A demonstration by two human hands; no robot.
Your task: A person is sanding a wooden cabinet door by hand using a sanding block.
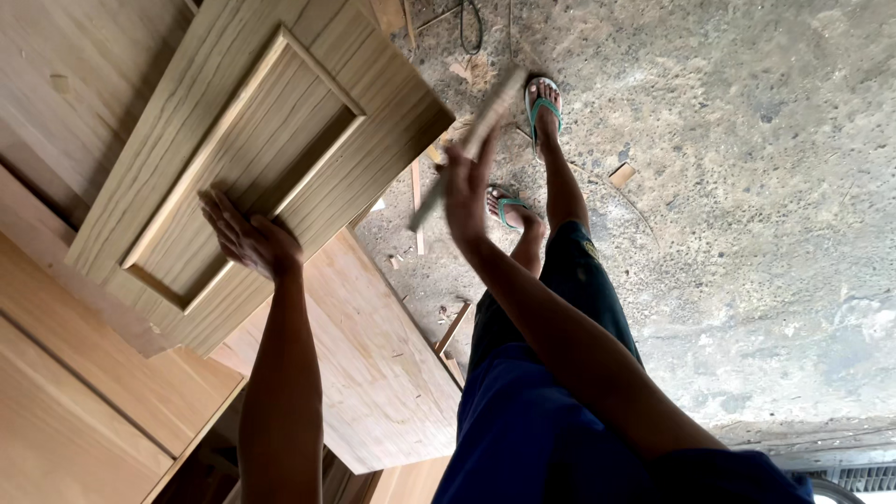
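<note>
The right hand has its grip closed round the lower part of a thin wooden strip, fingers curled about it. The strip is raised in the air over the floor, slanting up and away from the wrist. It is blurred, so its exact profile and far end are hard to make out. The left hand has no grip on anything. Its fingers are spread and it lies palm-down on the recessed field of a framed wooden door panel, near the panel's lower inner moulding.

As a judgement, the work in hand is steadying the panel with one hand while the other carries the strip beside it. Strip and panel are apart, with the panel's edge between them. Bringing the two together would call for the flat hand to keep the panel from sliding on the stacked boards it rests on.

Below lies a rough concrete floor scattered with small offcuts, and the person's feet in green sandals. The panel's top corner and the boards run out of frame, and what supports the stack cannot be seen
</note>
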